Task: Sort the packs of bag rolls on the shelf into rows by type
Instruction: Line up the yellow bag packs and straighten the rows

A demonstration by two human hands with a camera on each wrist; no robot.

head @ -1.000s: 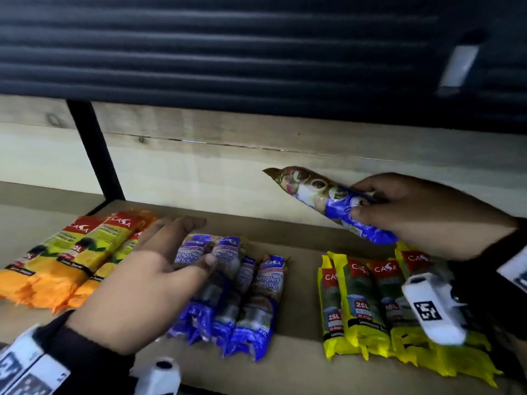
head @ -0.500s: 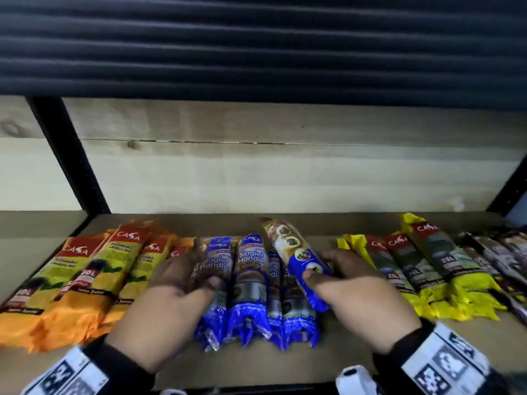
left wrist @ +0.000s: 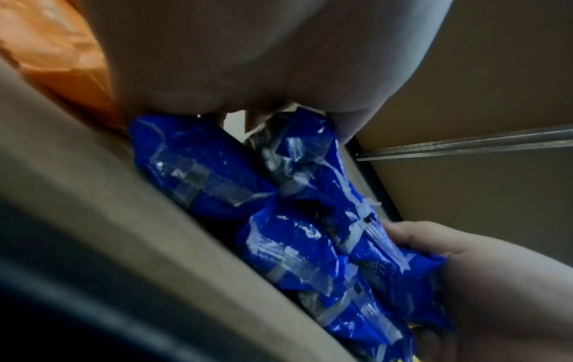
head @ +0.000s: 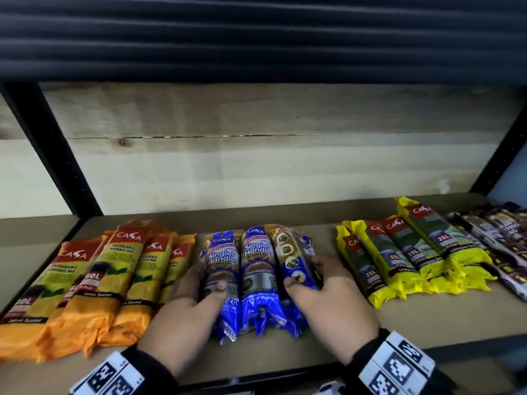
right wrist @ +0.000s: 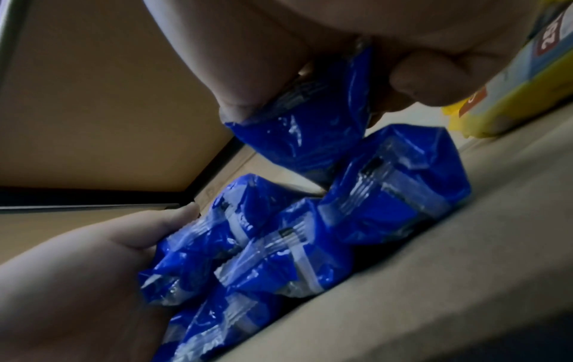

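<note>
Several blue "Singlet Handle" packs (head: 255, 280) lie side by side mid-shelf, pressed together between my hands. My left hand (head: 204, 286) grips the leftmost blue pack (head: 221, 258), thumb on top and fingers down its left side. My right hand (head: 306, 276) grips the rightmost blue pack (head: 293, 260), which lies picture side up against the row. In the left wrist view the blue packs (left wrist: 217, 176) sit under my palm. The right wrist view shows the held blue pack (right wrist: 304, 127) raised slightly above the others (right wrist: 387, 196).
Orange 60L packs (head: 99, 280) fill the shelf's left part and yellow 25L packs (head: 413, 258) lie to the right. Dark packs (head: 502, 246) sit at the far right. The wooden shelf board (head: 285, 215) has bare room behind the rows; black uprights (head: 54, 149) frame it.
My right hand brought the blue pack down from the air onto the right end of the blue row. Both hands then closed in on the row from either side.
</note>
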